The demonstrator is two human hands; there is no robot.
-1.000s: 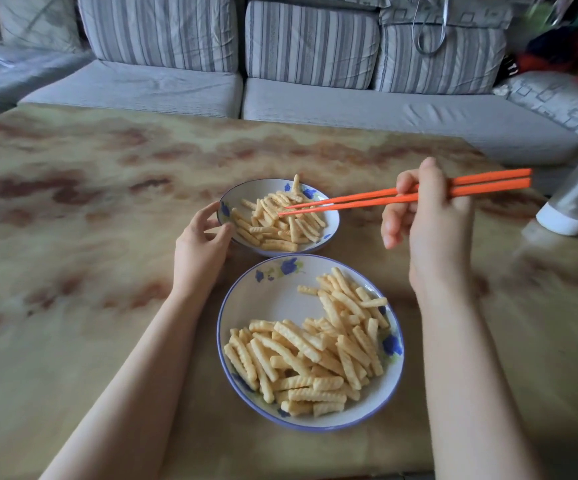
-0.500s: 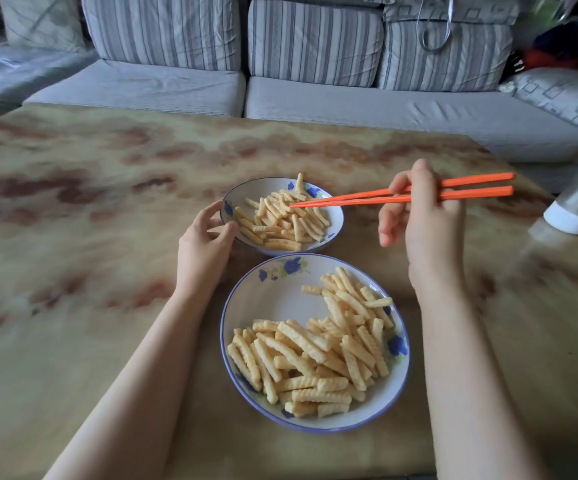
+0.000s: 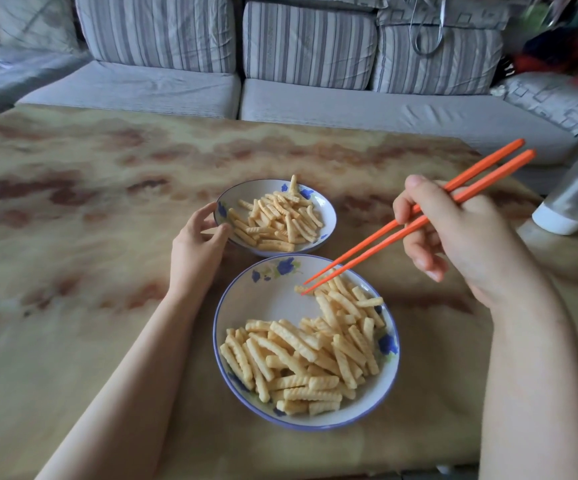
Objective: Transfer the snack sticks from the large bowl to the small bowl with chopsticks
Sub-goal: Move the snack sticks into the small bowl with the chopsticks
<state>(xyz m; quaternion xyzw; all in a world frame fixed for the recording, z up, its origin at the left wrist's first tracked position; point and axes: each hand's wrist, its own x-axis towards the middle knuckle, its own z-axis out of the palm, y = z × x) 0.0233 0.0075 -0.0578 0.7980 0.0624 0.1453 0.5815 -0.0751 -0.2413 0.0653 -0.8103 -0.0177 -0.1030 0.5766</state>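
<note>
A large white bowl with a blue rim (image 3: 246, 306) sits near the table's front edge, with many ridged yellow snack sticks (image 3: 308, 355) in it. Just behind it stands a small bowl (image 3: 325, 209) holding its own pile of snack sticks (image 3: 277, 220). My right hand (image 3: 460, 237) grips a pair of orange chopsticks (image 3: 384, 237); their tips reach down to a stick at the far edge of the large bowl's pile. My left hand (image 3: 194, 251) holds the small bowl's left rim with thumb and fingers curled round it.
The bowls stand on a table with a brown and yellow marbled top (image 3: 73, 271). A grey striped sofa (image 3: 280, 81) runs along the far side. A white and silver container (image 3: 571, 202) stands at the table's right edge.
My right hand has swung the chopsticks from over the small bowl down and toward me, so their tips now touch the sticks in the large bowl. My left hand stays on the small bowl.
</note>
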